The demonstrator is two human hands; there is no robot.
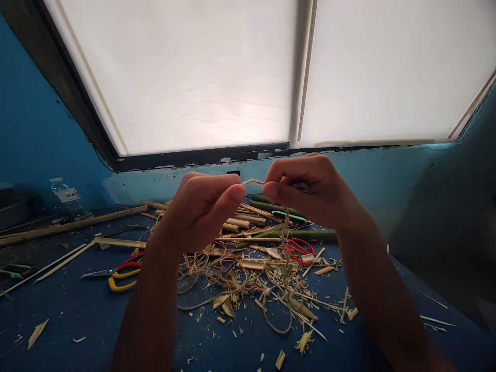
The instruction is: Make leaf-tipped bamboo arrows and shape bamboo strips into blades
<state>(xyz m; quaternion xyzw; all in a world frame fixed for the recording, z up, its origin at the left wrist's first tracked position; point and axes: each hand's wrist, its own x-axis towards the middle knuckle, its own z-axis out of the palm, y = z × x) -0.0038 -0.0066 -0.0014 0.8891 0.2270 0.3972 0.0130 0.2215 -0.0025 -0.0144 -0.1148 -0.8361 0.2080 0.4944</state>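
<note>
A thin tan twine (253,182) spans the short gap between my two hands, raised above the table. My left hand (207,206) pinches one part of it between thumb and bent fingers. Opposite, my right hand (310,186) is closed on the same twine, thumb against forefinger. From the right hand a loose length dangles toward the table. Beneath the hands lies a tangled heap of twine (209,268) among wood shavings. Left of it, scissors with red and yellow handles (124,274) rest near my left forearm.
Bamboo sticks (248,219) lie behind the heap, beside red-handled scissors (300,250). A long pole (77,226) and a plastic bottle (67,196) are at the left. Shavings litter the blue table (135,330). A blue wall and a bright window (186,77) stand behind.
</note>
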